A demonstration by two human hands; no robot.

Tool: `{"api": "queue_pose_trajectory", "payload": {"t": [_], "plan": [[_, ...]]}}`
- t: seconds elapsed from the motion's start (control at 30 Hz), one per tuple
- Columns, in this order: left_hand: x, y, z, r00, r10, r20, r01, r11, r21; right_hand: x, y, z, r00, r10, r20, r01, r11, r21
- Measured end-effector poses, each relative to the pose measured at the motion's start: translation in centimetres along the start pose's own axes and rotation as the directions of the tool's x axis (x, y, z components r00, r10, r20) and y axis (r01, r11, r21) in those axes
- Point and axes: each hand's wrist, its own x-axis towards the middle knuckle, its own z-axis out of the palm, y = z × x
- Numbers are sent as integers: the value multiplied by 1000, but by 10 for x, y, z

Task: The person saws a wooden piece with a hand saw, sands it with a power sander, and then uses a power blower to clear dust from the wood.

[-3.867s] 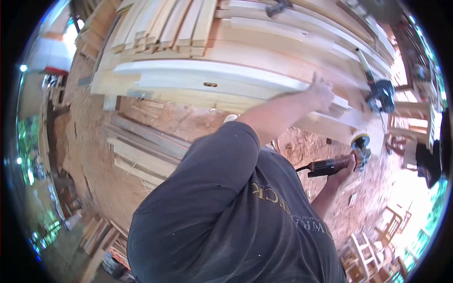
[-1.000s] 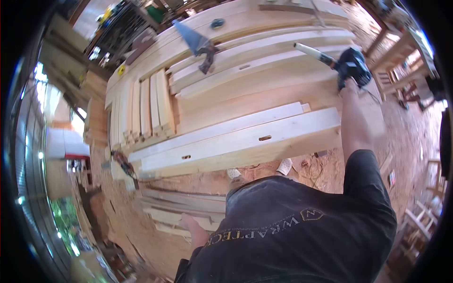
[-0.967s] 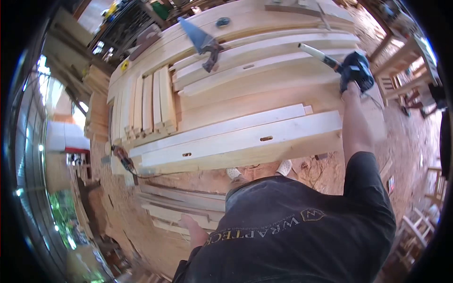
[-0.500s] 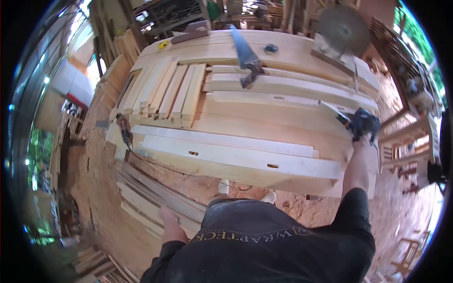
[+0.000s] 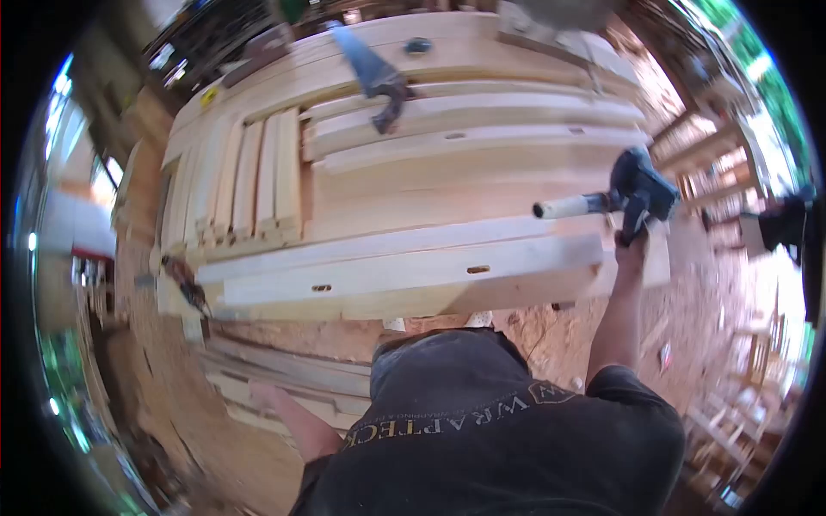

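Note:
My right hand is closed round the handle of a dark blue hand-held blower. Its pale tube points left, above the right part of the workbench. Below the tube lie long pale planks; the front plank has two slots cut in it. My left hand hangs low on the left, over boards stacked on the ground, and its fingers are smeared by motion. A handsaw with a dark handle rests on the planks at the back.
Several short timber pieces lie side by side on the bench's left. A corded power tool sits at the left front corner. Towards the back are a small dark round object and a yellow item. Wooden chair frames stand at right.
The blower has come up and nearer, its tube swinging to point left over the bench. My left hand remains low at the left. The whole view has shifted.

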Motion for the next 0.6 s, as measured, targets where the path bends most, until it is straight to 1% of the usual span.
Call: {"api": "queue_pose_trajectory", "payload": {"t": [0.03,0.07,0.1,0.13,0.17,0.2,0.23,0.3,0.33,0.37,0.4,0.43,0.47,0.5,0.53,0.57,0.6], "plan": [[40,-16,10,950,284,-131,-282,959,39,-34,-4,0,1000,-7,23,8,999,-46],[3,-23,54,780,568,-262,-539,823,181,-62,-4,5,1000,-9,28,5,991,130],[-128,-17,134,545,761,-351,-667,647,368,-88,-4,11,999,-26,29,16,953,302],[-144,-6,169,546,791,-277,-694,612,379,-113,-8,20,997,-38,70,7,919,394],[-154,4,198,361,900,-242,-811,432,395,-135,-14,29,992,-59,114,-3,876,482],[-166,14,220,157,965,-212,-888,232,397,-151,-19,36,993,-45,105,-19,841,541],[-187,22,245,148,977,-155,-905,197,377,-163,-26,43,994,-42,105,-30,800,600],[-223,35,291,143,985,-101,-938,167,305,-195,-45,66,988,-2,157,-115,668,735],[-196,44,314,104,992,-75,-979,115,169,-189,-36,61,992,27,124,-109,679,726],[-210,44,332,98,994,-44,-984,104,144,-187,-32,58,993,58,99,-111,691,714],[-222,41,346,146,989,-3,-989,146,-6,-194,-30,50,991,54,122,-125,689,714],[-240,37,356,191,981,35,-970,194,-148,-203,-33,46,993,49,107,-111,685,720],[-254,32,362,170,983,70,-985,172,-24,-213,-34,44,995,-4,100,-72,669,740],[-253,29,370,160,984,79,-986,162,-26,-225,-37,44,994,-54,90,-33,650,759],[-247,21,380,136,986,95,-985,145,-98,-242,-47,63,1000,-5,-21,17,758,652],[-240,14,387,112,987,115,-977,131,-169,-260,-49,67,983,-172,-68,185,909,374],[-239,5,390,113,985,132,-976,135,-169,-257,-48,59,989,-108,-97,144,814,563]]}}
